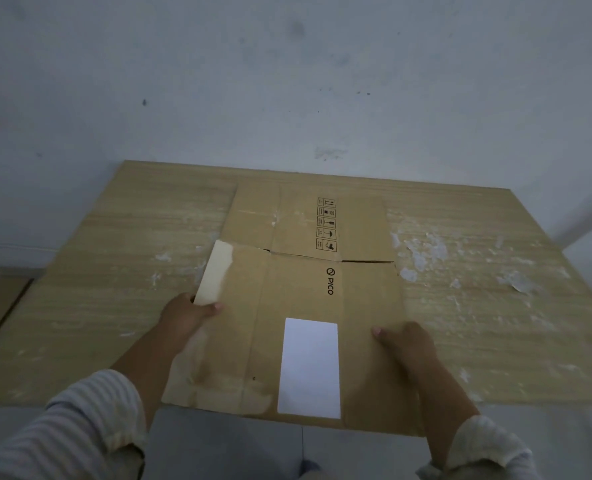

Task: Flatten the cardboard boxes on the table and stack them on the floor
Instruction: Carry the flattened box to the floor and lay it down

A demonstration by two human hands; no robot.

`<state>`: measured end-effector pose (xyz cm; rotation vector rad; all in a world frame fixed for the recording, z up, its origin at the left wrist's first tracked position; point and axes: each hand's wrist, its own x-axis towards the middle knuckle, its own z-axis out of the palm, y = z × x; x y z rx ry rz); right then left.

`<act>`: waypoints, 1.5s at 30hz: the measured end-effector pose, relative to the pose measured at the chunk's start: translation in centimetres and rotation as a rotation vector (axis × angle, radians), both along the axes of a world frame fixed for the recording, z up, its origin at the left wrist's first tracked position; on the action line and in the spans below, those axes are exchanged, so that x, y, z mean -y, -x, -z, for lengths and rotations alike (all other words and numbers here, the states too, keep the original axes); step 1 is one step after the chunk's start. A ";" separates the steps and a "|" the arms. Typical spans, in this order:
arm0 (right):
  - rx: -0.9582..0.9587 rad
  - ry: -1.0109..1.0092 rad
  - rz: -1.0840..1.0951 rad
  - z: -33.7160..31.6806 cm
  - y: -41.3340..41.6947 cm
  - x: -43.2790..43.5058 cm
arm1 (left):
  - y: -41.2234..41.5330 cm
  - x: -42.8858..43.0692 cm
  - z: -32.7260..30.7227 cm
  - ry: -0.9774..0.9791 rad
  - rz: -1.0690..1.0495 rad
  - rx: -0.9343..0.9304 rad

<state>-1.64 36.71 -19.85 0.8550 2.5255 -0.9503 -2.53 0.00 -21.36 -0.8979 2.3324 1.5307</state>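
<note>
From the head camera, a flattened PICO cardboard box [298,306] lay on the wooden worktop [114,271], its near edge overhanging. The left hand [187,315] and right hand [407,344] each gripped a side edge, fingers clenched around the cardboard.

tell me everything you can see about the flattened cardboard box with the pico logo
The flattened cardboard box is brown corrugated card, lying flat on the wooden table, its near edge overhanging. It carries a PICO logo, a column of handling symbols and a blank white label. A pale strip shows at its left edge, with scuffed patches nearby. Creases run along it and a slit crosses the middle. The left hand and right hand grip its sides.
</note>
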 end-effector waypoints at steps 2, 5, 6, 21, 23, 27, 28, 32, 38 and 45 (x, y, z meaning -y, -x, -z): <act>-0.023 0.015 0.025 0.0 -1.2 -0.1 | -0.6 0.2 0.2 0.010 -0.026 0.013; -0.135 0.044 0.077 -0.9 -2.4 0.9 | -1.2 -0.5 -0.4 0.054 -0.036 -0.045; -0.153 0.038 0.081 -1.1 -2.6 1.1 | -1.3 -0.8 -0.7 0.067 -0.035 -0.071; -0.308 0.050 -0.017 -5.4 -6.7 1.5 | -7.9 -0.4 -5.7 0.101 -0.135 -0.233; -0.324 0.048 -0.043 -5.8 -7.9 1.5 | -10.2 -0.3 -6.3 0.113 -0.162 -0.244; -0.357 0.060 -0.089 -7.0 -10.3 2.5 | -14.8 0.6 -8.0 0.117 -0.216 -0.273; -0.366 0.066 -0.100 -7.3 -10.9 2.9 | -15.8 1.1 -8.3 0.113 -0.228 -0.282; -0.399 0.086 -0.166 -9.0 -12.4 5.6 | -19.5 3.6 -9.9 0.114 -0.297 -0.312; -0.469 0.144 -0.249 -10.6 -14.1 13.0 | -24.4 10.9 -11.7 0.050 -0.406 -0.363; -0.482 0.231 -0.318 -10.5 -16.5 28.5 | -29.5 25.2 -13.8 0.077 -0.479 -0.409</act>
